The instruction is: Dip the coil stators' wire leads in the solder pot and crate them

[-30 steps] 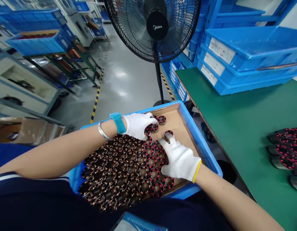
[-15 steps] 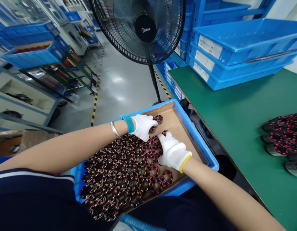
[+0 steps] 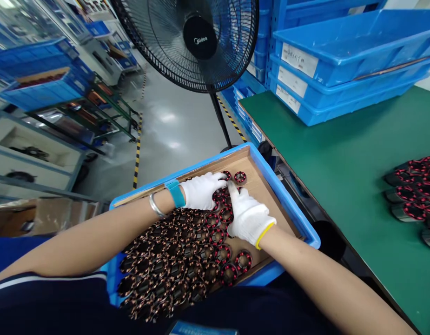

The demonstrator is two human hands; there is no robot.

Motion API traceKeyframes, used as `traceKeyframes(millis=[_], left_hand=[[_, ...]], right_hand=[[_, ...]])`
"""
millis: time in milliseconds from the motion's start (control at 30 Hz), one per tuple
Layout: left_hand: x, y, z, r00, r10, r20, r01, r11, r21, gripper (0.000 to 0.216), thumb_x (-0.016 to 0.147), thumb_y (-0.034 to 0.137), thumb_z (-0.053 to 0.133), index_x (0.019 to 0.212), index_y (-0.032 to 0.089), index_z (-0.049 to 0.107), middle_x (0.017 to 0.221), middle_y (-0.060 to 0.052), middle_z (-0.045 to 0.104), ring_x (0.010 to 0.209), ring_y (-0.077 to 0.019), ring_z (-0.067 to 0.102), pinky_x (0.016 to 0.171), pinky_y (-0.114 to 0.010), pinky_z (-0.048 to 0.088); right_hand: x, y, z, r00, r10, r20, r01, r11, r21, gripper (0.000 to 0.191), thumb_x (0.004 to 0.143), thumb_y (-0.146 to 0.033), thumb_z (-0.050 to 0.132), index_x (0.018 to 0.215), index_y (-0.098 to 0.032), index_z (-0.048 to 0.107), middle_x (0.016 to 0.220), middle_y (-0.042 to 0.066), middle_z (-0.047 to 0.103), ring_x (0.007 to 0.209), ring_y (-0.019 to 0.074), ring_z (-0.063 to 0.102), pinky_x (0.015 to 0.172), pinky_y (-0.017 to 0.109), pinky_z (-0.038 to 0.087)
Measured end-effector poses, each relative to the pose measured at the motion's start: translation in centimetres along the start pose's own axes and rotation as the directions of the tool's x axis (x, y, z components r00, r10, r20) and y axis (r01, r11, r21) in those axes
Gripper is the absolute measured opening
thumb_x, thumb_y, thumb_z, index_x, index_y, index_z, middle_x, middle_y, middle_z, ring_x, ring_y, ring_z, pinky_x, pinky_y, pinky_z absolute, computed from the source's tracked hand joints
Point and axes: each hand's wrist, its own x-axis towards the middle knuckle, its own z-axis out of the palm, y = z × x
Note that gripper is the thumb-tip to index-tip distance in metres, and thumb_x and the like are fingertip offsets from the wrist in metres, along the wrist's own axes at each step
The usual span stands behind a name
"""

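Note:
Ring-shaped motor stators with copper and red windings stand in close rows in a blue tray lined with brown cardboard. My left hand, in a white glove, reaches over the far rows. Its fingers curl round a red-wound stator near the far wall. Close beside it, my right hand, also gloved, is bent over the right edge of the rows. Its fingers are round a stator there, largely covered by the glove. Another stator stands free just beyond both hands.
A black standing fan is beyond the tray. On the right, a green table carries stacked blue trays and a cluster of red-wound stators. Farther left stands a trolley with blue bins.
My left hand has shifted slightly left and lies flatter over the stators. The fingertips of both hands are closer together. One stator at the far side now stands clear of the fingers.

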Motion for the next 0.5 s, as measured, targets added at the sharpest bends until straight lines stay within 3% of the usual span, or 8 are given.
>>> traceKeyframes(millis=[167,267,367,500], left_hand=[[1.0,0.2,0.5,0.990,0.007,-0.141,-0.027,0.990,-0.141,0.062,0.069,0.024,0.057,0.130,0.018,0.049,0.127,-0.010,0.053,0.114,-0.0281,0.055,0.099,-0.038,0.047],[1.1,0.2,0.3,0.992,0.013,-0.128,-0.033,0.988,-0.153,0.063,0.071,0.022,0.054,0.134,0.020,0.045,0.129,-0.010,0.052,0.117,-0.0278,0.055,0.099,-0.038,0.047],[0.7,-0.1,-0.3,0.990,0.105,-0.097,-0.122,0.974,-0.193,0.070,0.072,0.023,0.055,0.139,0.021,0.037,0.139,-0.008,0.046,0.127,-0.0257,0.048,0.108,-0.035,0.040],[0.1,0.0,-1.2,0.967,0.238,-0.088,-0.252,0.942,-0.221,0.093,0.065,0.041,0.070,0.145,0.018,0.027,0.146,-0.013,0.040,0.134,-0.0309,0.040,0.113,-0.038,0.034]], right_hand=[[0.7,0.2,-0.4,0.999,0.034,0.010,-0.035,0.999,0.039,0.119,0.053,-0.031,0.079,0.149,-0.026,0.009,0.123,0.016,0.049,0.097,0.0304,0.064,0.074,0.041,0.052],[1.2,0.4,-0.9,0.999,0.050,0.008,-0.050,0.997,0.056,0.121,0.052,-0.029,0.078,0.150,-0.021,0.006,0.127,0.019,0.048,0.099,0.0308,0.064,0.077,0.041,0.052],[2.2,0.6,-1.4,0.997,0.073,0.038,-0.075,0.996,0.056,0.128,0.046,-0.029,0.081,0.149,-0.015,0.007,0.131,0.022,0.045,0.105,0.0323,0.062,0.082,0.041,0.051],[3.2,0.9,-1.8,0.996,0.059,0.066,-0.060,0.998,0.013,0.130,0.041,-0.031,0.083,0.148,-0.011,0.012,0.131,0.023,0.044,0.111,0.0338,0.059,0.087,0.043,0.050]])
